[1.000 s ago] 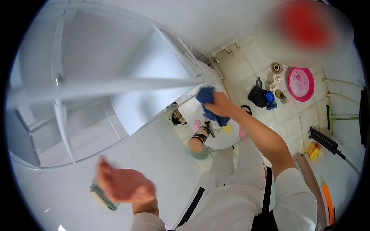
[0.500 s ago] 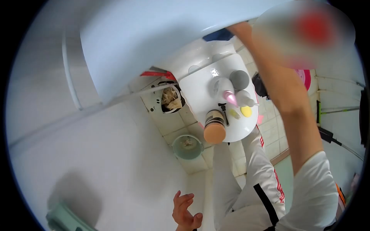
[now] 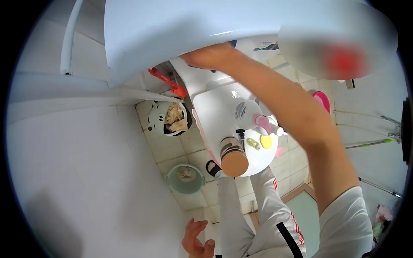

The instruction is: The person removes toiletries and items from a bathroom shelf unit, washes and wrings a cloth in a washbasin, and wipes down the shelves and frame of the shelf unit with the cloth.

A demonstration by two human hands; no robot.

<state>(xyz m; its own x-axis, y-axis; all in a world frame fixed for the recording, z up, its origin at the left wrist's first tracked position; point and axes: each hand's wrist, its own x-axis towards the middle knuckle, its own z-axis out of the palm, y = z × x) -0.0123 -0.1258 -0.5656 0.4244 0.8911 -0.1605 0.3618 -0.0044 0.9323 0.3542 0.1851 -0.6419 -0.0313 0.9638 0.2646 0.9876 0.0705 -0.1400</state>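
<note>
My right hand (image 3: 208,56) reaches in under the edge of a large glossy white surface (image 3: 172,34), which hides part of its fingers. Bits of a dark blue cloth (image 3: 232,43) show around this hand, pressed against the white toilet (image 3: 185,77). Below it, the closed toilet lid (image 3: 211,107) carries a clear pump bottle with a pink top (image 3: 261,122), a brown-capped jar (image 3: 234,161), a small yellow vial (image 3: 254,143) and a yellow disc (image 3: 266,142). My left hand (image 3: 195,238) hangs low, holding nothing, fingers apart and loosely bent.
A panda-faced bin (image 3: 157,117) with crumpled paper stands left of the toilet, near a red-handled tool (image 3: 165,81). A pale green bucket (image 3: 186,178) sits on the tiled floor. A pink basin (image 3: 322,101) and a green-tipped pole (image 3: 370,143) are at the right.
My right hand has moved left along under the white edge, with the blue cloth. The view has shifted, so the lid and bucket appear lower. My left hand stays loosely open.
</note>
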